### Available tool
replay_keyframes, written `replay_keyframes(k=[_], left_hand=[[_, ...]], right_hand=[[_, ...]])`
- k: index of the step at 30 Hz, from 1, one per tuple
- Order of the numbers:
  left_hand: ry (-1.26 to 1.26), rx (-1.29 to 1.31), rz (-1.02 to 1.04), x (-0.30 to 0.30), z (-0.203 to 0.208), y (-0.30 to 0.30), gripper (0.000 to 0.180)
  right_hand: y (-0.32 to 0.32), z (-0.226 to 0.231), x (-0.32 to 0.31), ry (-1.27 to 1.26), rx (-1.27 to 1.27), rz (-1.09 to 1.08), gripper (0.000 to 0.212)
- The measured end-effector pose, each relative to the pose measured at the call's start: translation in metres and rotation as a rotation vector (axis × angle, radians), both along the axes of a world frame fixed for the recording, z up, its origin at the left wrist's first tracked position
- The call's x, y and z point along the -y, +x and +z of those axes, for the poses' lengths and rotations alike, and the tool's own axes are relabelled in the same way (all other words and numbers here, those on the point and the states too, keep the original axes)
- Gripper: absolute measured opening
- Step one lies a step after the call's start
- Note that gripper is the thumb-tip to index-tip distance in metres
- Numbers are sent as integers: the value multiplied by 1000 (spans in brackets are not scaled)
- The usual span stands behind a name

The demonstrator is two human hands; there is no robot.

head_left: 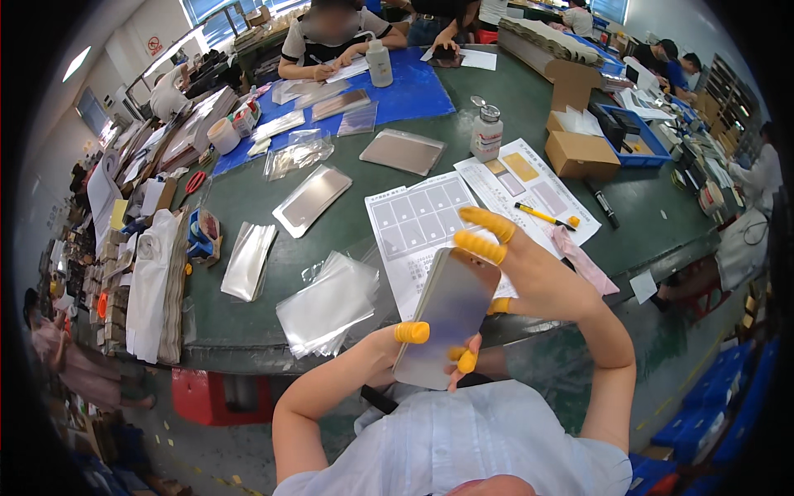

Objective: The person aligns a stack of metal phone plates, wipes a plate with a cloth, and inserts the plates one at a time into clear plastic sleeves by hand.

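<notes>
A phone-sized, glossy grey panel (451,310) with rounded corners is tilted in front of my body, above the table's near edge. Yellow finger cots cover several of my fingertips. My left hand (389,345) grips the lower part of the panel, thumb on its left edge and fingertips showing at its right edge. Around the upper right end curves my right hand (538,273), its fingers at the top edge and its thumb beside the right edge. Under the panel's far end lies a printed sheet (397,269) with a grid of grey rectangles.
Clear plastic sleeves (327,306) lie left of the sheet, with wrapped flat panels (313,201) beyond. A pump bottle (487,132), a yellow pen (542,215), a black marker (606,208) and a pink cloth (585,263) sit to the right. Across the table a person (335,41) writes.
</notes>
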State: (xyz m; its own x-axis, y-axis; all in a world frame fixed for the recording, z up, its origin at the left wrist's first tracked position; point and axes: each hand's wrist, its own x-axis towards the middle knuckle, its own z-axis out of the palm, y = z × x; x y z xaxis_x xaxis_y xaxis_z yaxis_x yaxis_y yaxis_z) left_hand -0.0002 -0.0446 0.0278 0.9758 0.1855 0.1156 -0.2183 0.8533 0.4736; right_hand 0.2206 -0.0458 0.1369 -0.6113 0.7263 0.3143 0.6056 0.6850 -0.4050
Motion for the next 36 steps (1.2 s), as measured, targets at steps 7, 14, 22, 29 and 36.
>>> replay_keyframes(k=[7,14,22,29,36], left_hand=[[-95,-138,-192,1,-11,-4,56],[-61,-268,-140,9,-8,-32,70],[554,-755,855,6,6,-104,38],[1044,-1429,1290,34,-19,-138,38],[1716,-1381,1537,33,-36,-134,39]], right_hand=[[-30,-29,1,363,294,347,39],[-36,-55,10,316,209,326,37],[-27,-60,-9,111,192,60,63],[-25,-73,-26,-93,347,-12,52],[-30,-67,-27,-155,366,36,55]])
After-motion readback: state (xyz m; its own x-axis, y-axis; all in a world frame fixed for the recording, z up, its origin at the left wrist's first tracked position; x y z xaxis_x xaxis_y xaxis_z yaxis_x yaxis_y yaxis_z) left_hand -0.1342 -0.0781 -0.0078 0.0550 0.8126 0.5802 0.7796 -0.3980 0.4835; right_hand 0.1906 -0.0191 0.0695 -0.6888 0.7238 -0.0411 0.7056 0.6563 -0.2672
